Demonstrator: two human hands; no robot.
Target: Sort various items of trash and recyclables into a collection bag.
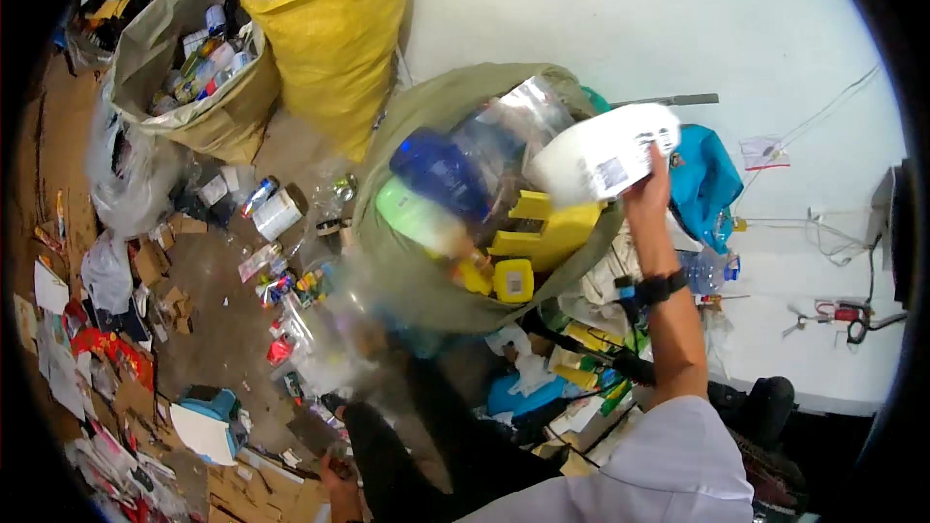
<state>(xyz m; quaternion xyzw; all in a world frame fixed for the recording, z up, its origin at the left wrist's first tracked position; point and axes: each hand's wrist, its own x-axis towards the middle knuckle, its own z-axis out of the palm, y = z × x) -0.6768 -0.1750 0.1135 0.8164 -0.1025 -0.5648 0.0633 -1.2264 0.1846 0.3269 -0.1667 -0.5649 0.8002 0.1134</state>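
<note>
My right hand [649, 176], with a black band on its wrist, grips a white plastic bottle [599, 152] that bears a printed label. This bottle is held over the far right part of a wide olive-green sack [407, 105]. Inside the sack are a dark blue plastic container [442, 171], a pale green one [410, 214], a yellow slotted plastic piece [556, 232] and a small yellow container [514, 281]. Low in the picture, my left hand [340, 476] is down beside my dark-trousered leg; its fingers are partly hidden, and I cannot tell whether they hold anything.
A yellow woven sack [330, 51] and a beige sack [196, 134], both holding cans and containers, stand at the upper left. Cans, plastic film and cardboard [254, 487] litter the floor. A white wall [617, 22] bounds the far side. Cables [828, 232] hang at the right.
</note>
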